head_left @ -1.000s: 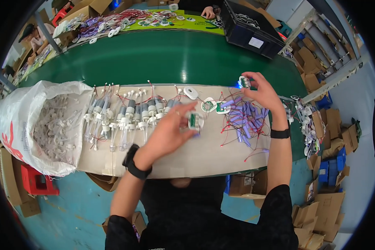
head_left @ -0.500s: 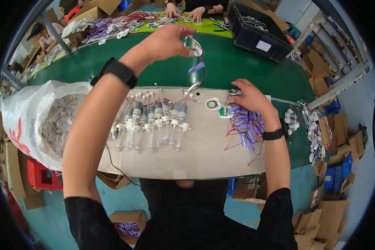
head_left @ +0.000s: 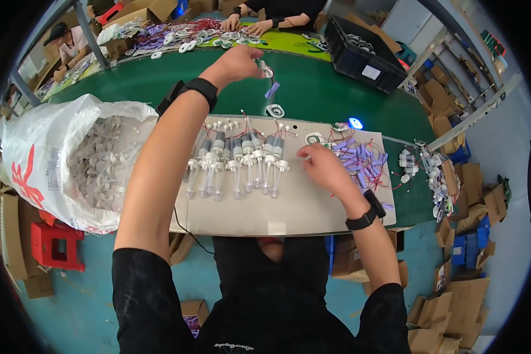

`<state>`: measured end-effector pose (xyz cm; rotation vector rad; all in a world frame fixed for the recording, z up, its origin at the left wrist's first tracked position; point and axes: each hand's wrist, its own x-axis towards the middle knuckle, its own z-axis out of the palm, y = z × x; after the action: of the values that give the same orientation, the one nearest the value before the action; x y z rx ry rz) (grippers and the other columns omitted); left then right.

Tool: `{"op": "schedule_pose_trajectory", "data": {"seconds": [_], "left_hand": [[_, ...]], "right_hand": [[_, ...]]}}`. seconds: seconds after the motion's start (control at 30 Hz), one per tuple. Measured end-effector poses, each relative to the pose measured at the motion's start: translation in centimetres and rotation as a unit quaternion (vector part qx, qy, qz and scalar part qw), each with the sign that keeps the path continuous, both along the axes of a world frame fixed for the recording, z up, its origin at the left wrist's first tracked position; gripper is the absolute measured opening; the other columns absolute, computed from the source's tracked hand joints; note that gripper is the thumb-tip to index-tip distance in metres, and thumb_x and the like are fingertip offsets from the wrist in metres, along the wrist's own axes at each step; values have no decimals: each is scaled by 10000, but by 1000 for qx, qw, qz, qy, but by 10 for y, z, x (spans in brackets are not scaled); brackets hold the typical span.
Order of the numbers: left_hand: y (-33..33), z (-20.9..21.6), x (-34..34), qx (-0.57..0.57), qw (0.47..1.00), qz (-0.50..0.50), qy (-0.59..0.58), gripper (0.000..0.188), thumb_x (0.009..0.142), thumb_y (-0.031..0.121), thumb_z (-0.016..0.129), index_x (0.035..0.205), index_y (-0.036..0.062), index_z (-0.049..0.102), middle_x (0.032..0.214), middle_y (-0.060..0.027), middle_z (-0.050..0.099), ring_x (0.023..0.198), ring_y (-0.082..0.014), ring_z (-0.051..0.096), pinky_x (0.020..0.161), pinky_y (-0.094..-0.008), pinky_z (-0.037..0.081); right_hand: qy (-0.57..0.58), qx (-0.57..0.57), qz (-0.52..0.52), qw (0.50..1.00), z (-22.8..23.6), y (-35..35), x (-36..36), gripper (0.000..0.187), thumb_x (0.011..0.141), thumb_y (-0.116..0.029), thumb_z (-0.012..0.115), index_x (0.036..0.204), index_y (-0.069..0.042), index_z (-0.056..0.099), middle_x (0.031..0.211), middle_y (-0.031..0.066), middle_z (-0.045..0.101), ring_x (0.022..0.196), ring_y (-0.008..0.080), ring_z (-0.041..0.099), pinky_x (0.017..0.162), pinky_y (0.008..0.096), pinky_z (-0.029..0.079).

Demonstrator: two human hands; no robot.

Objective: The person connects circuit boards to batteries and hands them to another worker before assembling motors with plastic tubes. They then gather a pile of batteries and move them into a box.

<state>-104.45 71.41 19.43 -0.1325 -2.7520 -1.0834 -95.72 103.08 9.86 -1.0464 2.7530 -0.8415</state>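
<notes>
My left hand (head_left: 241, 63) is stretched over the far side of the green table, its fingers closed on a small circuit board (head_left: 265, 69). From that board a purple battery cell (head_left: 272, 89) dangles on thin wires. Below it a white ring-shaped part (head_left: 275, 111) lies at the cardboard's far edge. My right hand (head_left: 324, 168) hovers above the cardboard (head_left: 253, 215), fingers slightly apart and nothing visible in them. Closest to its fingertips is a white disc with a round board (head_left: 314, 138). Beyond, a blue light (head_left: 355, 123) glows beside another board. Purple cells (head_left: 360, 159) with red and black wires lie heaped right of the hand.
Several clear plastic tubes with grey motors (head_left: 239, 156) lie in a row mid-cardboard. A white sack (head_left: 35, 159) of clear parts stands left. A black crate (head_left: 360, 62) sits far right. Across the table, a co-worker's hands (head_left: 245, 26) are among white discs.
My left hand, still holding the board and cell, has shifted left. My right hand has come away from the board by the cells, nearer to me. A blue light now shows there.
</notes>
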Motion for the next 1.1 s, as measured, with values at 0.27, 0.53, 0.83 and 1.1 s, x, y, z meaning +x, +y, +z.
{"op": "schedule_pose_trajectory", "data": {"seconds": [0.27,0.53,0.83,1.1], "left_hand": [[11,9,17,-29,996,22,77,655,695,163,815,1300,8,616,1233,-224,642,1160,-327,615,1027,-374,463],[-7,22,3,-24,996,40,70,623,695,181,804,1276,31,636,1230,-228,624,1176,-346,586,1033,-389,457],[2,13,-8,-69,997,29,23,650,704,192,814,1304,41,616,1218,-223,615,1149,-345,596,1018,-393,463],[27,9,-10,-99,995,29,7,629,715,198,813,1296,49,623,1200,-214,620,1157,-354,585,1022,-392,460]], "right_hand": [[-4,10,-203,979,-30,-48,-46,300,838,-134,661,1106,-2,632,1078,199,634,966,377,657,837,436,546],[40,46,-221,973,-35,-36,-54,499,795,-171,712,1195,34,496,1147,248,563,921,387,666,809,437,553],[-121,46,-169,977,-31,-74,-35,570,752,-280,714,1075,82,416,921,266,669,876,408,690,756,432,550],[-136,17,-195,971,-34,-56,-40,640,770,-273,677,1168,130,378,930,321,649,886,440,680,772,439,553]]}}
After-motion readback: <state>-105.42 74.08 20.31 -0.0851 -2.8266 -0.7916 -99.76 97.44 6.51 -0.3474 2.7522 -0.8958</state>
